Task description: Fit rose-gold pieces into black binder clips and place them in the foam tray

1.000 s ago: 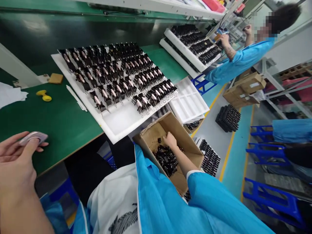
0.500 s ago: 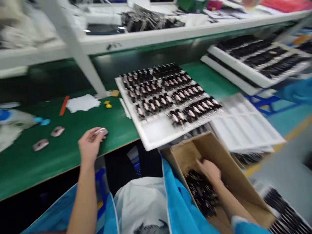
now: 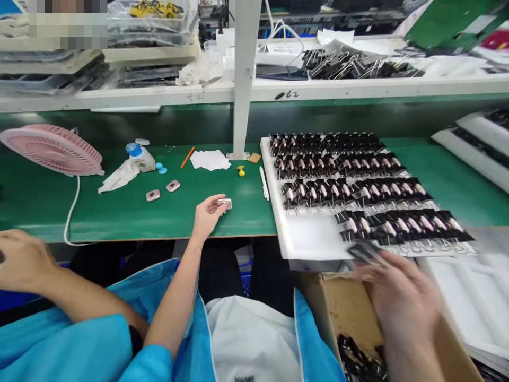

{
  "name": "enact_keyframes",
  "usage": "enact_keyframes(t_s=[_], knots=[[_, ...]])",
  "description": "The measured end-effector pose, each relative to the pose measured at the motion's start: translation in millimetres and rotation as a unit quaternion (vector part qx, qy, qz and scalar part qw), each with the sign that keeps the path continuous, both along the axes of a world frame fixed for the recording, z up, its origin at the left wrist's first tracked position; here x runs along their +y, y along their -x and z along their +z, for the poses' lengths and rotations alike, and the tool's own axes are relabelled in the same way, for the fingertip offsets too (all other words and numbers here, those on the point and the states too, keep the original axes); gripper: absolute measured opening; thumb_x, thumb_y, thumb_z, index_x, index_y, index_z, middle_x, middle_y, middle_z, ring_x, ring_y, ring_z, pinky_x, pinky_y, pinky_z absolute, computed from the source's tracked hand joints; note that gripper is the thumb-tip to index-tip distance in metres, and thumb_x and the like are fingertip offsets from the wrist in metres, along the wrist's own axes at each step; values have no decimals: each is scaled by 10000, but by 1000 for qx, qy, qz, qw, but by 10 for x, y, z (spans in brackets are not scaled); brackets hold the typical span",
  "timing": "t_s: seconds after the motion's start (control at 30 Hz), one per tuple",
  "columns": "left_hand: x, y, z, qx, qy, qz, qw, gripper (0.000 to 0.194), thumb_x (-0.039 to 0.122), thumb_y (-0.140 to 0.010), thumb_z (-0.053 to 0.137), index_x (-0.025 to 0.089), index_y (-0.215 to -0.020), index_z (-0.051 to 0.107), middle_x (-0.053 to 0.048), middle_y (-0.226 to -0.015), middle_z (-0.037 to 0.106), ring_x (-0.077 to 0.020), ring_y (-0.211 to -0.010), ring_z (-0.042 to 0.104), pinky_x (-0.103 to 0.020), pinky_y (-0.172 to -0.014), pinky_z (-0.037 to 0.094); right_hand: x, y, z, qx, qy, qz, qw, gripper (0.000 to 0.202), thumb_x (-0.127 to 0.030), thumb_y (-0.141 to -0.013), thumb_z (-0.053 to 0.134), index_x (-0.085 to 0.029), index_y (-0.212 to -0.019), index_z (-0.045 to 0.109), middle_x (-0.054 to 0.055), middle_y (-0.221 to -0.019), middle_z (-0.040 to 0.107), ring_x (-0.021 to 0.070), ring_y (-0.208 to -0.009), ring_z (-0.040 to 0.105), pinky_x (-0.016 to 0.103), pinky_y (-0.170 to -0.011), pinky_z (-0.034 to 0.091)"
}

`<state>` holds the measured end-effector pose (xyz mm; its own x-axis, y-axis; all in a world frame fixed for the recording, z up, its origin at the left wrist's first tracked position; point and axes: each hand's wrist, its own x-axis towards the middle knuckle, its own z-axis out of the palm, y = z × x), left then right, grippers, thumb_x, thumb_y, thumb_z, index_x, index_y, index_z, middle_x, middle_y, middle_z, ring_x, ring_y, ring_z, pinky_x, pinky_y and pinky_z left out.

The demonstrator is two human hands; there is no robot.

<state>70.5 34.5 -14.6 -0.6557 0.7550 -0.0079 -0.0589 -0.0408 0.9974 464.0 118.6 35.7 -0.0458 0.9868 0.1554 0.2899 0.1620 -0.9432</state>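
Observation:
My left hand point(image 3: 207, 218) pinches a small pink rounded part point(image 3: 225, 203) just over the green bench. Two similar pink parts point(image 3: 152, 195) lie on the bench to its left. My right hand point(image 3: 405, 292), smeared by motion, grips a black binder clip point(image 3: 366, 252) near the front edge of the white foam tray point(image 3: 306, 236). Rows of black binder clips clamped on pink parts point(image 3: 401, 225) stand in that tray, with a bare stretch at its front left. Under my right forearm, loose black clips point(image 3: 356, 358) lie in a cardboard box point(image 3: 345, 302).
A co-worker's hand point(image 3: 24, 262) is at the far left. A pink fan point(image 3: 53, 151), a spray bottle point(image 3: 141, 157), white paper point(image 3: 210, 160) and a yellow pin-like piece point(image 3: 240, 171) sit on the bench. A white post point(image 3: 242, 79) rises behind; stacked trays point(image 3: 469, 154) stand right.
My right hand has come up out of the cardboard box with a binder clip. The left hand still holds the pink part. The view has turned left, bringing in the fan and co-worker.

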Motion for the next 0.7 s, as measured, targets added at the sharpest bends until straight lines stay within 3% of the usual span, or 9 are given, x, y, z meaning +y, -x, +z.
enact_keyframes(t_s=[0.07, 0.13, 0.2, 0.27, 0.47, 0.7], knots=[[13, -47, 25, -39, -18, -10, 999, 493, 389, -689, 900, 142, -1092, 760, -105, -898, 774, -168, -661, 679, -298, -635, 546, 28, 589, 40, 111, 50, 136, 983, 258, -490, -815, 727, -240, -876, 744, 56, -662, 598, 179, -456, 500, 343, -416, 401], [24, -119, 43, -76, -34, -19, 996, 484, 392, -660, 918, 145, -1049, 770, -117, -920, 779, -193, -713, 700, -305, -637, 553, 85, 1148, 50, 131, 86, 263, 952, 331, -523, -874, 687, -198, -913, 740, 27, -641, 567, 146, -490, 460, 290, -447, 362], [31, -190, 44, -112, -46, -26, 992, 453, 384, -634, 936, 150, -988, 780, -125, -952, 782, -218, -794, 717, -318, -684, 574, 157, 1567, 24, 115, 106, 337, 928, 395, -544, -918, 654, -170, -1018, 731, 4, -641, 535, 137, -539, 450, 272, -490, 353], [32, -239, 27, -147, -56, -30, 987, 434, 369, -611, 950, 153, -946, 781, -120, -946, 783, -218, -812, 717, -318, -701, 581, 221, 1804, -27, 101, 114, 361, 920, 448, -561, -928, 649, -145, -1082, 713, -11, -637, 503, 133, -557, 436, 269, -512, 347], [18, -242, -38, -151, -58, -66, 985, 387, 350, -629, 941, 150, -919, 781, -99, -840, 765, -185, -682, 674, -273, -557, 509, 294, 1877, -162, 55, 92, 380, 919, 524, -591, -952, 608, -116, -1157, 699, -17, -630, 493, 144, -573, 451, 283, -549, 377], [17, -249, -8, -142, -44, -97, 984, 366, 351, -637, 941, 155, -907, 791, -97, -815, 755, -173, -643, 661, -269, -535, 502, 264, 1894, -205, -11, 53, 382, 923, 508, -571, -991, 558, -129, -1168, 736, 20, -671, 569, 158, -600, 510, 273, -539, 400]])
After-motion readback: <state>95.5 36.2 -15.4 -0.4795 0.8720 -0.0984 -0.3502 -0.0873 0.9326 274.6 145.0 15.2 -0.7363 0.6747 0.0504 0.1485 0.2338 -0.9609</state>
